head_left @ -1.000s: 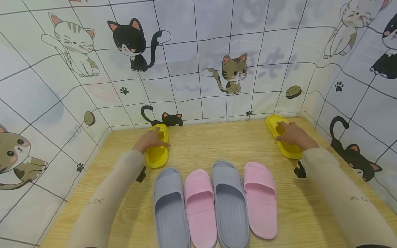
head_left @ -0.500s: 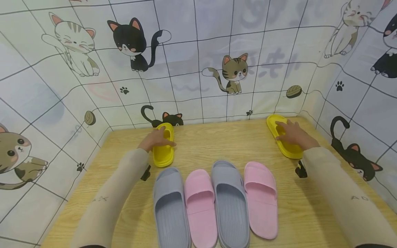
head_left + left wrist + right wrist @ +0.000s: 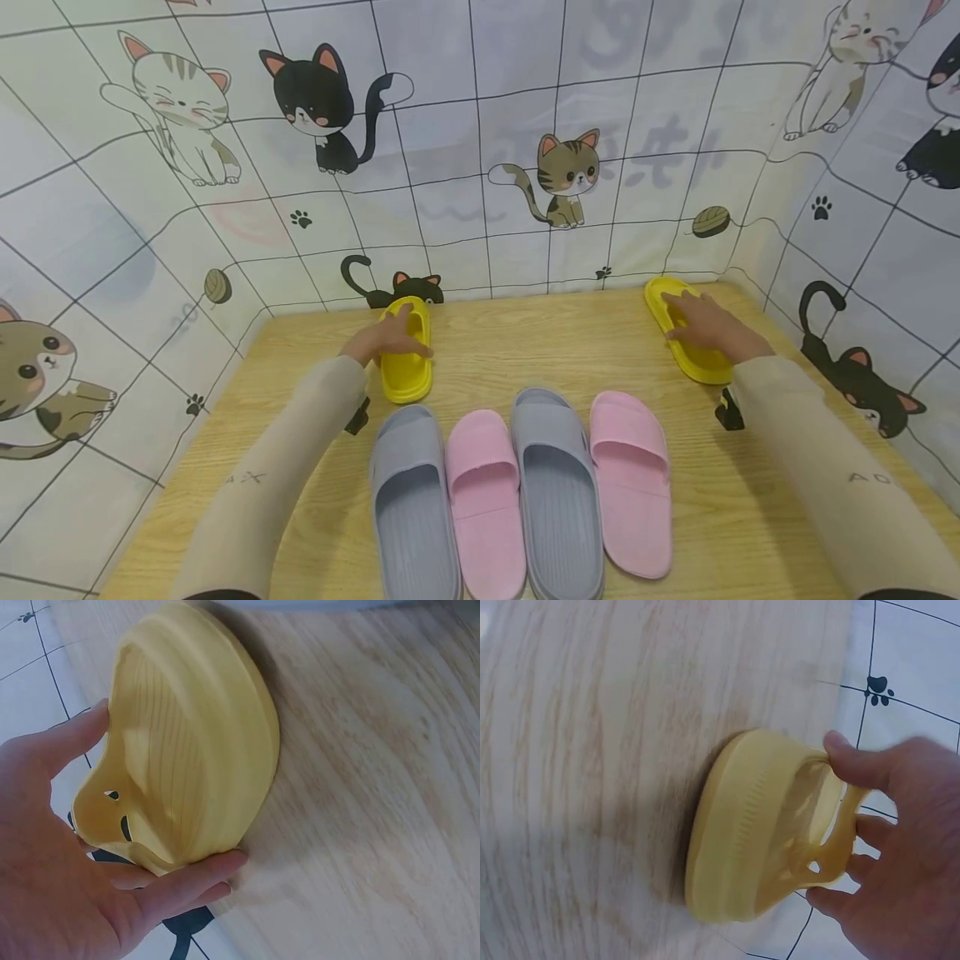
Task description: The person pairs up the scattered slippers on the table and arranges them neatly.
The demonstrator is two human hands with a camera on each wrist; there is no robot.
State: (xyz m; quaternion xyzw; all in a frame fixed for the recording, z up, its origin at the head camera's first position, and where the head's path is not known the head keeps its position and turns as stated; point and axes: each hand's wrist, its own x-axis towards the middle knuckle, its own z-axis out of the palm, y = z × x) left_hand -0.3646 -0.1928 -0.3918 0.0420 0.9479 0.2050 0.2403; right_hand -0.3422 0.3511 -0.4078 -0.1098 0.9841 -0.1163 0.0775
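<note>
Two yellow slippers are in the hands, one for each hand. In the head view the left hand (image 3: pixel 386 337) lies over the strap of the left yellow slipper (image 3: pixel 407 367), just left of the frame centre, near the back edge of the wooden table (image 3: pixel 495 350). The left wrist view shows this grip more closely: the thumb is on one side of the strap and the curled fingers (image 3: pixel 187 881) come around the other side, so the slipper (image 3: pixel 187 742) is clamped between them and reaches away from the palm over the wood. Its heel end points toward the lower part of the head view, just above the toe of a grey slipper (image 3: pixel 411 492).

The right hand (image 3: pixel 708 327) holds the right yellow slipper (image 3: pixel 693 354) at the middle right of the head view, close to the corner of the cat-print wall cloth (image 3: pixel 480 142). In the right wrist view the thumb (image 3: pixel 855 761) presses on top of the strap and the other fingers curl under it; the slipper (image 3: pixel 750 825) stands on its edge on the table, to the left of the hand.

Four more slippers lie side by side in the lower middle of the head view, in the order grey, pink (image 3: pixel 483 500), grey (image 3: pixel 558 492), pink (image 3: pixel 630 483). Both yellow slippers are apart from this row, behind it.
</note>
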